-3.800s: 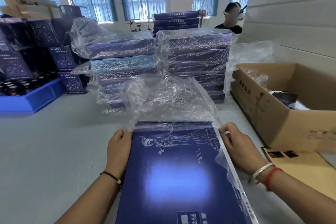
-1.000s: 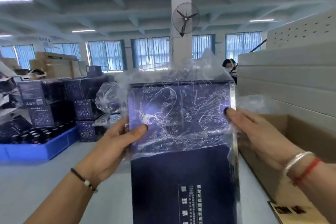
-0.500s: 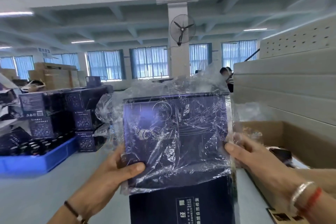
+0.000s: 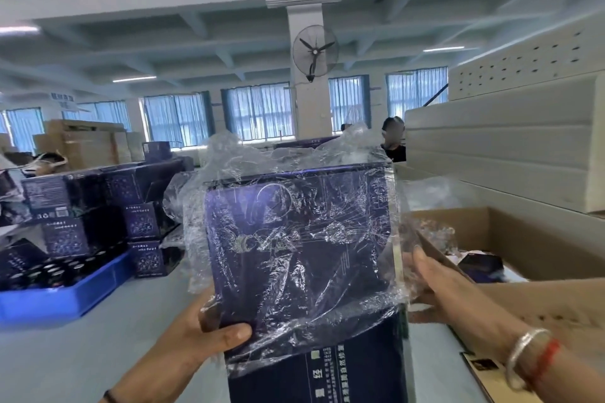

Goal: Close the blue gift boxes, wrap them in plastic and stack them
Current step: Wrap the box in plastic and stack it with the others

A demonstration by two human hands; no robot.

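Note:
I hold a dark blue gift box upright in front of me. A clear plastic bag covers its upper two thirds, and its crumpled open hem lies across the box face. My left hand grips the box's left edge through the plastic, thumb on the front. My right hand grips the right edge and the bag's loose side. Wrapped blue boxes stacked behind are mostly hidden by the held box.
An open cardboard carton stands at the right, with white foam slabs behind it. A blue crate of dark jars and small blue cartons sit at the left. A person stands beyond the table.
The box was lifted from flat on the table to upright. Over the last second both hands slid down its sides, pulling the plastic bag further down over it.

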